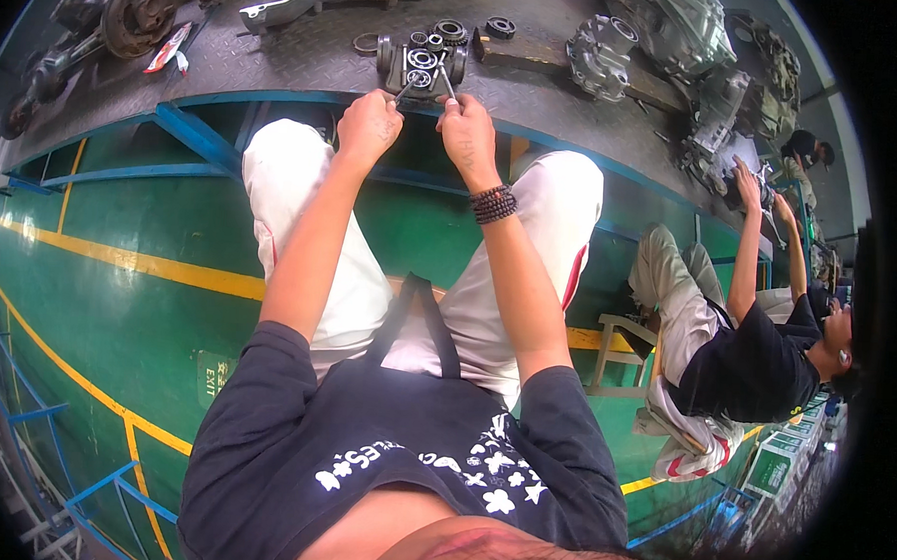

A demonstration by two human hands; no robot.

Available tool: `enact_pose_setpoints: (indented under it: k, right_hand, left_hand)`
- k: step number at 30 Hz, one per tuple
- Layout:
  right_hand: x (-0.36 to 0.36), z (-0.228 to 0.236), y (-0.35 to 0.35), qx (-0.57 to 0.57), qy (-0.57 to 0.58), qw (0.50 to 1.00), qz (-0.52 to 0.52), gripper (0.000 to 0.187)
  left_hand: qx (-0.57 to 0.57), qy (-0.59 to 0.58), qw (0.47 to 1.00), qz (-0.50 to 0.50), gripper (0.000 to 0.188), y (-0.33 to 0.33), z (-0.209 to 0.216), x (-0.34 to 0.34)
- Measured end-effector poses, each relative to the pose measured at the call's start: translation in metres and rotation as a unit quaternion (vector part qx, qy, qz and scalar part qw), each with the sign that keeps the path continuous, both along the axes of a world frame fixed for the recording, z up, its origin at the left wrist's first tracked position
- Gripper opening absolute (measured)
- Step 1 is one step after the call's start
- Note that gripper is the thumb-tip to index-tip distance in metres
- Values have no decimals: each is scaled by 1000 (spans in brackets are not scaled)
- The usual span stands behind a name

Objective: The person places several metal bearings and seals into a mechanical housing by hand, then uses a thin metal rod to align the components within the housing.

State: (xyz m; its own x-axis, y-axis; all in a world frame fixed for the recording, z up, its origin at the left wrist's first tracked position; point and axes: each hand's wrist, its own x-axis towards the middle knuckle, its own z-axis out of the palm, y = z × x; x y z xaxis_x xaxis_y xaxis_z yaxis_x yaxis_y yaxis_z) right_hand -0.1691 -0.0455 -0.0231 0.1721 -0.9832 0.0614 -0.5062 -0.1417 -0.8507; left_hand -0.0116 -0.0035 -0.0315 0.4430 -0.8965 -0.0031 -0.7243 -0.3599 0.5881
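Near the metal assembly [421,61], the left hand [369,126] grasps a thin tool [404,92], the right hand [468,137] a rod [446,81].

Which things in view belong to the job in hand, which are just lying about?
In use:
- slim dark tool, left hand
- silver tool, right hand
- ringed metal assembly beyond the hands

Apparently lying about:
- loose dark ring
- metal housing
- rusty drum
- red-and-white item

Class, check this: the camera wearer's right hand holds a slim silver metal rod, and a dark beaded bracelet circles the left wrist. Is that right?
The side is wrong: the head view shows the dark beaded bracelet circling the right wrist, not the left. The right hand does hold the slim silver metal rod.
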Motion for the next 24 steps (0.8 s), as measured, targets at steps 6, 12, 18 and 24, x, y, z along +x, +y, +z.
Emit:
enact_pose_setpoints:
  k: [6,12,18,24]
  right_hand:
    - [1,0,2,-2,-17,1000,7,32]
    - [11,-11,-4,-43,-18,999,9,33]
    - [0,-5,-4,-82,85,993,0,31]
    - [15,-5,9,-68,29,997,-16,29]
  left_hand:
    - [-67,31,997,32,30,4,9,-1]
    - [-74,35,996,27,30,2,6,2]
    - [-122,-16,992,14,30,-4,5,-11]
    - [-201,86,976,13,30,-3,-2,22]
